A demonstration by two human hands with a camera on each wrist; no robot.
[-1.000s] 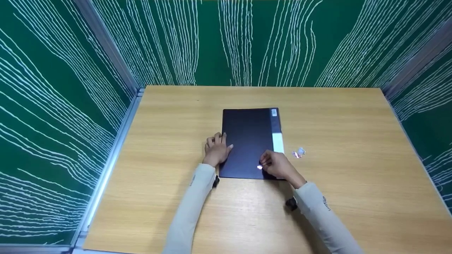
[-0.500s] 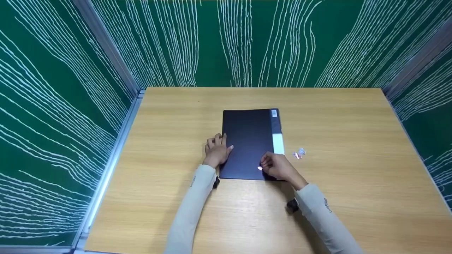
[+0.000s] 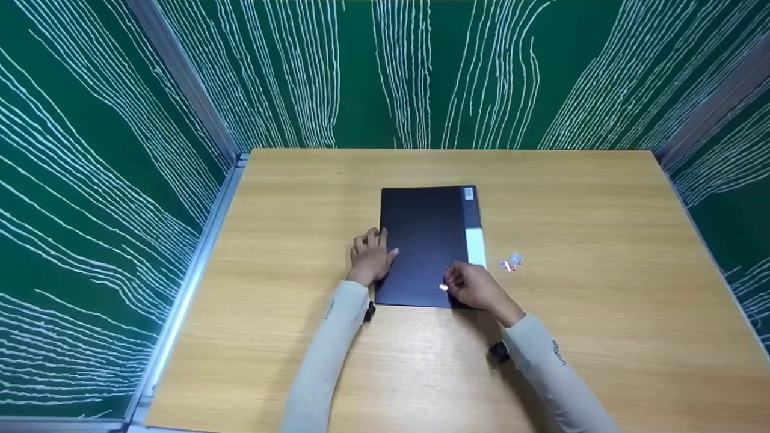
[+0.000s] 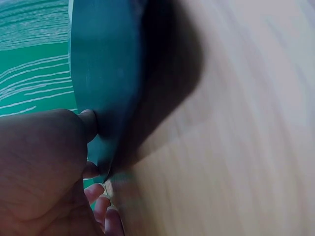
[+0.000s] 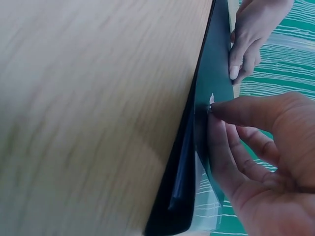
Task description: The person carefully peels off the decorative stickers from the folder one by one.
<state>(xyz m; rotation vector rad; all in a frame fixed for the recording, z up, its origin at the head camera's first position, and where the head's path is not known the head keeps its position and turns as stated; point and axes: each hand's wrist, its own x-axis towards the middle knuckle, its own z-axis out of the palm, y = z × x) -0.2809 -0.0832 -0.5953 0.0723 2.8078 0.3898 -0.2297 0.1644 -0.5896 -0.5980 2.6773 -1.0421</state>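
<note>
In the head view a dark folder (image 3: 421,240) lies on the table, with a small white label (image 3: 468,193) and a pale strip (image 3: 476,245) along its right side. My left hand (image 3: 370,258) rests over the folder's left edge, fingers spread and thumb on the cover. In the left wrist view the thumb (image 4: 89,125) presses the cover near its edge. Low on the cover, my right hand (image 3: 475,284) pinches a small shiny scrap (image 5: 211,99) between thumb and index finger, the fingertips right at the cover. The scrap looks bright white in the head view.
Crumpled bits of clear, shiny film (image 3: 512,261) lie on the wooden table (image 3: 601,240) to the right of the folder. Green panels with white wavy lines (image 3: 361,72) stand along the back and both sides.
</note>
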